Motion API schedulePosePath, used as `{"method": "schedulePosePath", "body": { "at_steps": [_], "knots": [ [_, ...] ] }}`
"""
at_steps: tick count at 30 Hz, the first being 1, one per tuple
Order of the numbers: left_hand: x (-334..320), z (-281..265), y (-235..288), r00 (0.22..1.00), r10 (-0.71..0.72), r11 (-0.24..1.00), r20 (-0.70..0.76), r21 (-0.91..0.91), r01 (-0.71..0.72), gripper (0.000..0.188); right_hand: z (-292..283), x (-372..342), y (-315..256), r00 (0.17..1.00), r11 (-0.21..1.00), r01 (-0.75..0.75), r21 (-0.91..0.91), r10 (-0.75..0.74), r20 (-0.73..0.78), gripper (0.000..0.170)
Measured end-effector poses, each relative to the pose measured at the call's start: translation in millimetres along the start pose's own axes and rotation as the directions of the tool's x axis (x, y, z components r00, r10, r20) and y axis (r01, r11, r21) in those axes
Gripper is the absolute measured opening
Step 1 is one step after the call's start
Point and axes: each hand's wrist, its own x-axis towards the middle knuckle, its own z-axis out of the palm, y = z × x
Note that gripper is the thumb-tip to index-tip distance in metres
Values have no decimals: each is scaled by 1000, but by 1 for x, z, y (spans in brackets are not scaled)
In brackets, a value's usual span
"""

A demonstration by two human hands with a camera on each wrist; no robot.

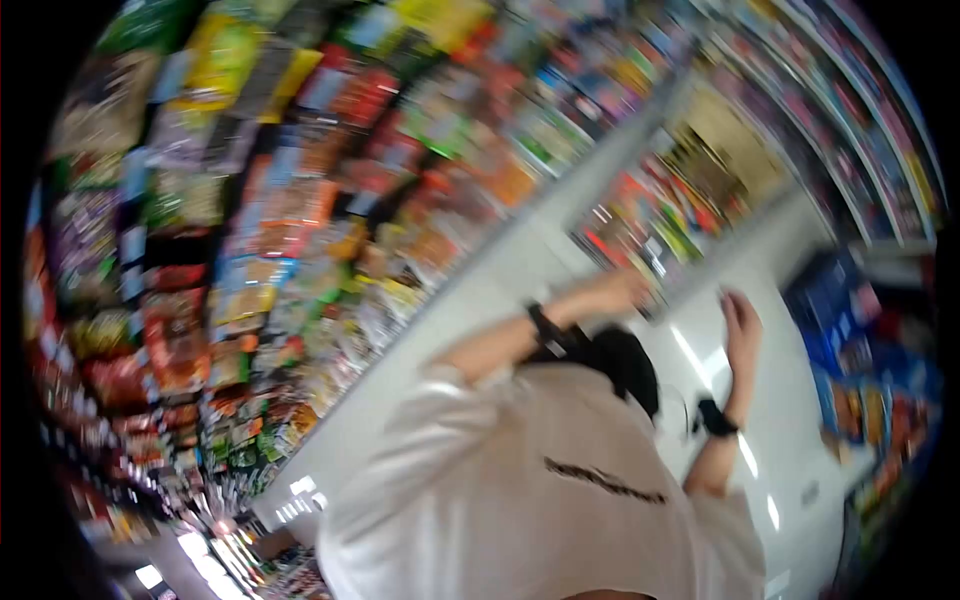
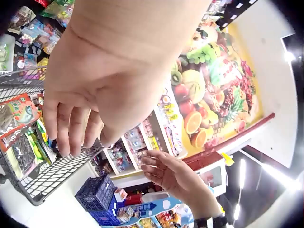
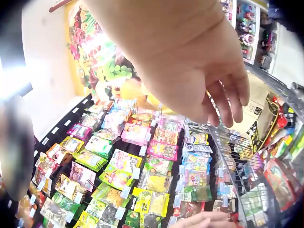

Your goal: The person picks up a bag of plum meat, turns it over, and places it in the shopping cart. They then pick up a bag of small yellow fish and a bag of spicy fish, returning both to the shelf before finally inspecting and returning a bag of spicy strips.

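Note:
A wire shopping cart (image 2: 35, 190) holds several packaged goods. My left hand (image 1: 615, 292) is at the cart's near edge, its fingers relaxed and loosely bent. In the left wrist view the left hand's fingertips (image 2: 71, 147) overlap the cart's rim, with nothing gripped between them. My right hand (image 1: 740, 320) is raised beside the cart, over the pale floor, with loosely bent fingers and nothing held. In the right wrist view, the right hand (image 3: 209, 85) hangs in front of the cart's wire side. A red-edged food packet (image 2: 16, 116) lies inside the cart, near the left hand.
Racks of hanging snack packets (image 1: 270, 230) line the left side. Shelves (image 1: 850, 120) run along the far right. Blue crates (image 2: 97, 197) stand on the floor near more packaged goods. A cardboard box (image 1: 745, 140) is in the cart's far end. A fruit poster (image 2: 204, 95) covers a wall.

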Motion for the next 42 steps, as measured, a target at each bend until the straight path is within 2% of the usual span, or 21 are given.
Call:
{"method": "schedulePosePath", "body": {
  "at_steps": [1, 2, 3, 4, 5, 7, 9, 12, 17, 19, 21, 22, 23, 25, 26, 28, 29, 34, 36, 38, 42],
  "knots": [
    [10, 14, -31, 998, -66, 991, -18, -116, 63, 16, 1, 8, 32, 999, 992, 32, 126, -30, -15, 27],
    [8, -14, 12, 990, -136, 960, -30, -250, 124, 14, -2, 16, 26, 999, 998, 44, 44, -45, 16, 27],
    [17, -16, -5, 977, -214, 974, 17, -75, 215, 15, 3, 23, 43, 997, 998, 65, 22, -64, -31, 23],
    [16, -22, -12, 980, -198, 944, -29, -273, 183, 16, 10, 28, 47, 999, 997, 38, 69, -36, -26, 22],
    [22, -34, -28, 982, -187, 971, 34, -148, 190, 18, 21, 33, 53, 1000, 996, 11, 85, -9, -20, 21],
    [28, -41, -54, 952, -299, 936, 67, -174, 306, 28, 33, 37, 49, 990, 935, -120, 334, 87, 111, 25],
    [37, -47, -77, 949, -302, 933, 90, -175, 314, 28, 44, 41, 42, 943, 812, -318, 489, 220, 248, 28],
    [59, -40, -124, 917, -388, 915, 99, -82, 396, 27, 72, 54, 71, 908, 760, -414, 502, 303, 290, 34],
    [91, -14, -194, 881, -472, 876, 22, 122, 467, 30, 125, 80, 115, 862, 671, -496, 552, 456, 221, 27],
    [99, -2, -208, 843, -537, 833, 30, 181, 523, 29, 142, 91, 113, 801, 616, -579, 534, 554, 228, 26],
    [107, 13, -235, 825, -565, 811, 23, 204, 549, 26, 162, 103, 111, 810, 560, -559, 611, 525, 260, 24],
    [110, 18, -246, 852, -522, 842, 36, 179, 509, 27, 171, 110, 112, 806, 587, -574, 571, 528, 268, 24],
    [113, 29, -253, 806, -591, 794, 12, 187, 579, 28, 179, 112, 112, 808, 571, -572, 588, 516, 285, 25],
    [125, 37, -261, 707, -706, 685, -41, 215, 696, 29, 194, 115, 116, 839, 671, -541, 507, 470, 274, 24],
    [125, 45, -276, 751, -656, 714, -75, 261, 649, 32, 200, 114, 115, 819, 570, -560, 601, 488, 301, 23],
    [128, 53, -287, 756, -622, 719, -204, 234, 654, 33, 199, 112, 99, 794, 544, -591, 596, 525, 308, 21],
    [132, 59, -288, 750, -602, 724, -273, 210, 657, 34, 198, 108, 96, 785, 521, -597, 609, 534, 313, 20],
    [140, 79, -294, 684, -657, 630, -317, 267, 729, 34, 200, 78, 119, 734, 482, -661, 576, 573, 363, 20],
    [144, 84, -297, 656, -664, 594, -360, 281, 754, 34, 195, 71, 125, 678, 468, -718, 515, 636, 368, 21],
    [143, 89, -301, 681, -618, 615, -393, 299, 730, 30, 188, 66, 130, 652, 467, -744, 477, 663, 367, 24],
    [136, 88, -300, 792, -517, 700, -325, 373, 610, 21, 177, 59, 147, 718, 526, -682, 508, 615, 328, 24]
  ]
}}
